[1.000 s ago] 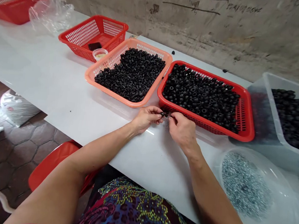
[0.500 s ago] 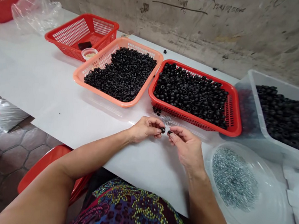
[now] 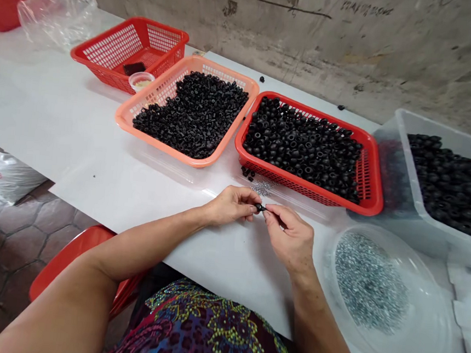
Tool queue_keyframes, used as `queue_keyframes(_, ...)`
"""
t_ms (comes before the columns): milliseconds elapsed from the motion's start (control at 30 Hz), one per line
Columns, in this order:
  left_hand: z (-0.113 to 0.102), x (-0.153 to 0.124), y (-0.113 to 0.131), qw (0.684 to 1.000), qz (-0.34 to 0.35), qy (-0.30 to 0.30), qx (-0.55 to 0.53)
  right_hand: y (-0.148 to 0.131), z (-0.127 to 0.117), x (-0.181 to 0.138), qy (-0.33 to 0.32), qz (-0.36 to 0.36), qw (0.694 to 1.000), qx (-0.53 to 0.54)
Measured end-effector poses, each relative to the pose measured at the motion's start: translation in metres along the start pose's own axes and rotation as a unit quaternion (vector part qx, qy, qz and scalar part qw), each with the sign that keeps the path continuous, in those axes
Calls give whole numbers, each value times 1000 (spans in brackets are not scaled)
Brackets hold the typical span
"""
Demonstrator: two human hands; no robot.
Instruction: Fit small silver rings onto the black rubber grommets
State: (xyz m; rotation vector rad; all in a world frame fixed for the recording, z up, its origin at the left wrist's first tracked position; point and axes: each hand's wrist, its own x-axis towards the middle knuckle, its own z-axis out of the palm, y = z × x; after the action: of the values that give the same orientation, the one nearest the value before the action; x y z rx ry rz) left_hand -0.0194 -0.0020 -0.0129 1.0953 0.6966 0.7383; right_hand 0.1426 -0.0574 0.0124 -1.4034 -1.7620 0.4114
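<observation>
My left hand (image 3: 233,205) and my right hand (image 3: 290,236) meet fingertip to fingertip over the white table (image 3: 97,153), both pinched on small black parts (image 3: 261,207) pressed together between them. Just beyond the hands stands a red basket (image 3: 366,193) heaped with black ring-shaped parts. A few loose black parts (image 3: 247,172) and a small heap of tiny metal bits (image 3: 263,188) lie on the table in front of that basket.
An orange basket (image 3: 133,123) of smaller black parts stands left of the red one. Further left a red basket (image 3: 106,50) holds a small cup. A clear tub (image 3: 402,158) of black parts and a clear bowl (image 3: 427,336) of small metal pieces are at right. A red stool (image 3: 67,260) is below left.
My hands drew back from the red basket's front wall toward me. Half a second ago each held a separate black part a little apart; now the two parts are pushed together.
</observation>
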Motion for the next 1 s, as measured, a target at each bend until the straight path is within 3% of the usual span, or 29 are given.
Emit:
queue_keyframes(100, 2, 0, -2, 999, 24, 17, 45, 0, 2, 0, 4, -99, 993, -70)
queue_keyframes(167, 4, 0, -4, 997, 41, 24, 68, -1, 2, -1, 5, -120, 988, -95)
queue_keyframes(433, 6, -3, -5, 983, 89, 28, 158, 0, 0, -1, -14, -33, 998, -58)
queue_keyframes(533, 6, -6, 0, 978, 94, 10, 188, 3, -4, 2, -69, 86, 993, 35)
queue_keyframes(667, 8, -9, 5, 984, 59, 2, 170, 6, -9, 8, -131, 225, 950, 171)
queue_keyframes(733, 8, -9, 5, 987, 39, 6, 153, 6, -7, 9, -134, 237, 944, 187)
queue_keyframes(900, 7, -7, 2, 987, 22, 26, 157, 3, 2, 6, -113, 172, 974, 91)
queue_keyframes(1000, 7, -7, 5, 986, 29, 32, 159, 3, 3, 7, -100, 178, 974, 99)
